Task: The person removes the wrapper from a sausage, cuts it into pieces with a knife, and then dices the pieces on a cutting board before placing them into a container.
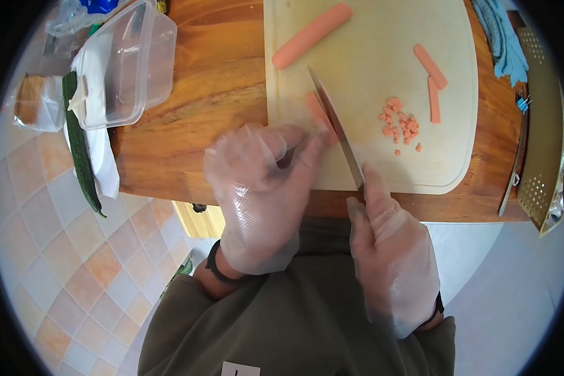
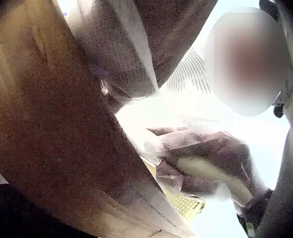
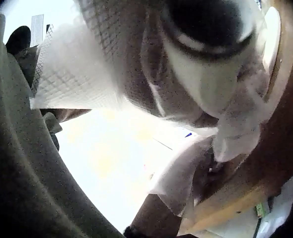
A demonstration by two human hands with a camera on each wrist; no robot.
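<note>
In the head view, the gloved left hand has bent fingers and pinches the near end of orange carrot-like strips on the cutting board. The gloved right hand grips a knife, its blade slanting along the right side of these strips. A thick orange stick lies at the board's upper left. Two loose strips and a cluster of small diced pieces lie to the right. The right wrist view shows the right hand around the pale knife handle.
On the wooden table, a clear plastic container stands at the upper left. A cucumber lies beside it over white paper. At the right are a blue cloth and a perforated metal tray.
</note>
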